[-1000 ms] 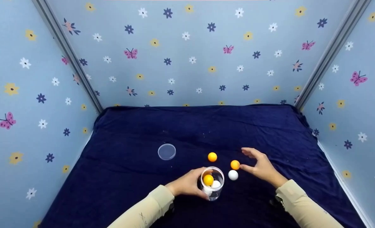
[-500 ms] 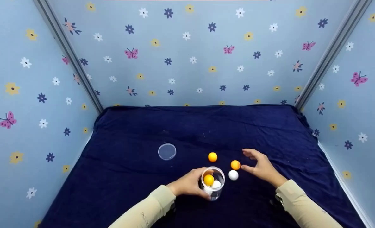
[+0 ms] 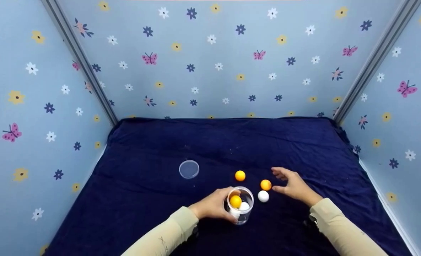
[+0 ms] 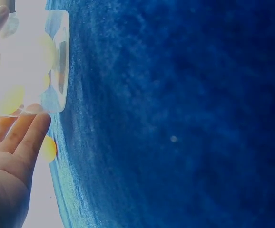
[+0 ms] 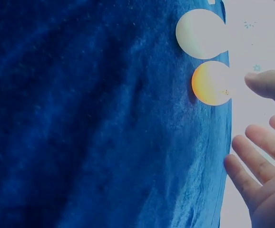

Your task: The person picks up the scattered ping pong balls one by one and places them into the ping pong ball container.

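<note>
My left hand grips a clear plastic jar from its left side, thumb and fingers spread round the wall. Inside the lidless jar show an orange ball and a white ball, with more white lower down. In the left wrist view the jar is washed out by glare. My right hand hovers with fingers apart and nothing held. Its thumb is close beside a loose orange ball, which sits by a loose white ball. Another orange ball lies behind the jar.
A clear round lid lies flat to the left, beyond my left hand. Dark blue cloth covers the tabletop. Patterned blue walls enclose it at the back and both sides.
Everything in the head view shifts slightly to the right, as the camera moves a little. Both hands, the jar and the balls keep nearly the same places.
</note>
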Tool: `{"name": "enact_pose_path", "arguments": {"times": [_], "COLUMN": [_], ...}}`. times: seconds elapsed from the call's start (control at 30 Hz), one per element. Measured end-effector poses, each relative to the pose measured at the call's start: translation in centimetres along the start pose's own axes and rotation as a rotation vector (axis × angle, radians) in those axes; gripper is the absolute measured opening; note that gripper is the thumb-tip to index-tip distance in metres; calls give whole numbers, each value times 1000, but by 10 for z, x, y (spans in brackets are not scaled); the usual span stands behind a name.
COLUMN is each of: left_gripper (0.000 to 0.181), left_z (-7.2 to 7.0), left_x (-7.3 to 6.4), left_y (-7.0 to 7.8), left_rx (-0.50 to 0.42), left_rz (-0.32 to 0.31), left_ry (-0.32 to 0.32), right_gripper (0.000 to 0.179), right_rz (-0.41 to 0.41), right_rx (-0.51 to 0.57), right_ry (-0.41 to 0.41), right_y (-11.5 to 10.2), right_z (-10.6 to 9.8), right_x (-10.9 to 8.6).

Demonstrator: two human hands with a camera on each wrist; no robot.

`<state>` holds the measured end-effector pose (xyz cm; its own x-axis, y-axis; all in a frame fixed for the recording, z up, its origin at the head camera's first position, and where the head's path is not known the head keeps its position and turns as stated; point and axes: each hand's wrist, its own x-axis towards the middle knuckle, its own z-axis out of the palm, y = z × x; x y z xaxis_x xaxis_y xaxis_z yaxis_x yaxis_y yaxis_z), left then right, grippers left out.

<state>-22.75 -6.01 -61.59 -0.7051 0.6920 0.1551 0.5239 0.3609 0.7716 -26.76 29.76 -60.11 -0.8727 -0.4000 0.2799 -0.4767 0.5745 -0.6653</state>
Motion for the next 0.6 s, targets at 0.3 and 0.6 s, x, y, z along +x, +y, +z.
{"name": "enact_pose_path", "arguments": {"times": [0.3,0.6], "left_gripper": [80,82], "left_z": [-1,-1], "left_x": [1,1], "left_y": [0,1], "left_rx": [-19,21], "left_rz": [-19,-26], "left_ry": [-7,-6], "right_gripper": [65,62], "right_rz": [23,-34], "right_rx": [-28,-31], "right_ry": [-132,-228], "right_y": [-1,-4], "right_z": [-6,-7], "right_x": [11,18]}}
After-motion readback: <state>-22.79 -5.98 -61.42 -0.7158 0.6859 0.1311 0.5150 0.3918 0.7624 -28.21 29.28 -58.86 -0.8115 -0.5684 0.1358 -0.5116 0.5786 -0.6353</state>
